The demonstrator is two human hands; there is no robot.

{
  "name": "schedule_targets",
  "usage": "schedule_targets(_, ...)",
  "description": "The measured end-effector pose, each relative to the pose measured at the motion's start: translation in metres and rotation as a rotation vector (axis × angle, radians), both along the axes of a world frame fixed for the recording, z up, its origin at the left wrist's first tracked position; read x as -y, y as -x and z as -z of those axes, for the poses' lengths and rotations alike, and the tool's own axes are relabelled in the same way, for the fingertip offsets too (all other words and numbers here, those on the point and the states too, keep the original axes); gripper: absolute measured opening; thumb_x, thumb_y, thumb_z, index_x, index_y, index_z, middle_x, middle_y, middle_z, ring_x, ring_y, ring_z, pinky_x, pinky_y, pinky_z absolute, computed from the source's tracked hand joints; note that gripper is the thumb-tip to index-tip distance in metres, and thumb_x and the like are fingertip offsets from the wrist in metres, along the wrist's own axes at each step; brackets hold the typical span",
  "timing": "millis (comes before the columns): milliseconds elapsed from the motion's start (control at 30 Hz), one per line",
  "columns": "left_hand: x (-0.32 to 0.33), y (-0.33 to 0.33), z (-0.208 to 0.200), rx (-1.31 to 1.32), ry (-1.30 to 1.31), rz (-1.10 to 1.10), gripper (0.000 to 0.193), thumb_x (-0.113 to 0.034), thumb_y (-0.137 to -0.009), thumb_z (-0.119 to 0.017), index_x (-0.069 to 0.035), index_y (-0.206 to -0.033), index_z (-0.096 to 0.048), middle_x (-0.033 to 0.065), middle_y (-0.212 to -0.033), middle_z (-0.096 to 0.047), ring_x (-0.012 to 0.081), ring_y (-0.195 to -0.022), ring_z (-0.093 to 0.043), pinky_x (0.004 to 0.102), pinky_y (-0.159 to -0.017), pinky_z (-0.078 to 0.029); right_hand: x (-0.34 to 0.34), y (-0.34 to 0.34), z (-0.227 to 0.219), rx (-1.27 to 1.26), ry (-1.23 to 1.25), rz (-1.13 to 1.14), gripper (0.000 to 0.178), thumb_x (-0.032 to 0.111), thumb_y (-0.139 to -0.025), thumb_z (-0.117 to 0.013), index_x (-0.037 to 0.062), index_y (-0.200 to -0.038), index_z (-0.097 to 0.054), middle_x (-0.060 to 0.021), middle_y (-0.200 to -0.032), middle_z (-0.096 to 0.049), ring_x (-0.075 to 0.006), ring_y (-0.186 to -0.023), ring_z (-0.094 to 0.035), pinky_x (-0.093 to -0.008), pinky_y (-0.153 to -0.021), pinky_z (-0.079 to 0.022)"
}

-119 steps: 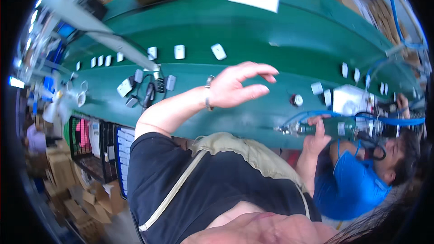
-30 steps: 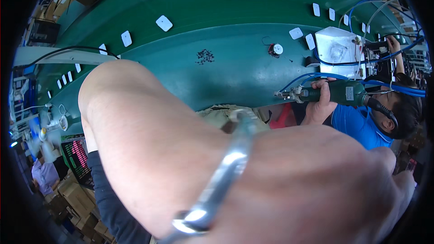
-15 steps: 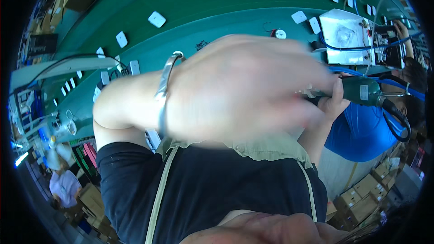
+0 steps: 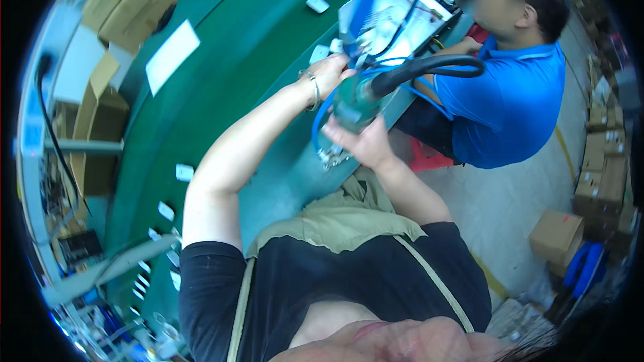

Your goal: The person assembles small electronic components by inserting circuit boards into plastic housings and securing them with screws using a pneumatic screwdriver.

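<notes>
My right hand (image 4: 367,142) is wrapped round the lower body of a green power screwdriver (image 4: 353,102), thumb toward the left. A thick black cable (image 4: 429,67) leaves the tool's upper end and arches right. My left hand (image 4: 327,79), with a metal bracelet at the wrist, reaches up beside the tool's top. Its fingers are bent against the cluster of blue hoses and cables there; what they grip is hidden. Below the tool hang small shiny metal pieces (image 4: 330,158), blurred.
White plastic pieces (image 4: 317,4) lie along the green conveyor (image 4: 255,60), as does a white sheet (image 4: 173,57). A co-worker in a blue shirt (image 4: 513,104) sits close on the right, by a white work tray (image 4: 402,20). Cardboard boxes (image 4: 555,236) stand on the floor.
My view has swung right. My left hand, blurred and large in front before, is now farther out at the screwdriver's top. The screwdriver stands more upright, with my right hand on its body.
</notes>
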State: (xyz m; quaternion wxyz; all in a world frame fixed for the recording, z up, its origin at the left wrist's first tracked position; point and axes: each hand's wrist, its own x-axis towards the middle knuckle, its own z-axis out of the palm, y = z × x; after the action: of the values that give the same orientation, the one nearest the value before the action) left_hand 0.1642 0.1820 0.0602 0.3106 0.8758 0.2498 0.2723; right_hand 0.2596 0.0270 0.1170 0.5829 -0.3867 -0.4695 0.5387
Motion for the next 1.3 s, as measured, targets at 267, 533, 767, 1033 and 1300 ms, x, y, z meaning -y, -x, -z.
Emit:
schedule_targets(267,-0.071,-0.144,-0.050,-0.272,0.045,-0.027,0.061,-0.025,-0.080,-0.056,-0.023,-0.133,-0.028,0.0145,-0.082,-0.060,0.0284,-0.077,-0.058,0.0363,-0.071,-0.046,-0.006,-0.033,-0.003,0.070,-0.064,-0.113,0.039,0.015,-0.068,-0.073,0.0040,-0.100,-0.055,-0.0053,-0.084,-0.059,-0.0108,-0.075,-0.054,-0.0267,-0.071,-0.044)
schedule_targets(533,-0.074,-0.130,-0.006,-0.275,0.013,-0.078,0.049,-0.024,-0.078,-0.059,-0.013,-0.123,-0.045,0.0099,-0.079,-0.061,0.0227,-0.072,-0.058,0.0339,-0.067,-0.046,-0.025,-0.060,0.000,0.127,-0.077,-0.115,0.036,0.016,-0.066,-0.074,0.0035,-0.095,-0.056,-0.0057,-0.080,-0.059,-0.0115,-0.073,-0.055,-0.0268,-0.068,-0.046)
schedule_targets(767,0.000,0.018,0.060,-0.200,0.320,-0.263,0.037,-0.022,-0.077,-0.059,-0.007,-0.111,-0.053,0.0075,-0.073,-0.058,0.0186,-0.067,-0.055,0.0314,-0.061,-0.045,-0.029,-0.054,0.005,0.108,0.007,-0.105,0.038,0.009,-0.066,-0.074,0.0007,-0.097,-0.053,-0.0026,-0.087,-0.058,-0.0092,-0.076,-0.054,-0.0246,-0.069,-0.046)
schedule_targets(1033,0.127,0.137,0.059,-0.138,0.691,-0.472,0.030,-0.020,-0.082,-0.058,-0.005,-0.108,-0.055,-0.0017,-0.073,-0.053,0.0078,-0.067,-0.048,0.0231,-0.064,-0.043,-0.024,-0.044,0.018,0.171,-0.121,0.096,0.027,0.003,-0.072,-0.060,-0.0014,-0.095,-0.047,-0.0072,-0.074,-0.053,-0.0150,-0.065,-0.052,-0.0281,-0.064,-0.044)
schedule_targets(1300,0.144,0.147,0.084,-0.025,0.780,-0.571,0.028,-0.019,-0.082,-0.058,-0.003,-0.105,-0.057,-0.0032,-0.072,-0.055,0.0053,-0.065,-0.049,0.0213,-0.063,-0.043,-0.029,-0.031,0.013,0.049,-0.247,0.078,0.027,0.004,-0.075,-0.059,-0.0022,-0.097,-0.046,-0.0091,-0.073,-0.052,-0.0165,-0.064,-0.051,-0.0297,-0.064,-0.044)
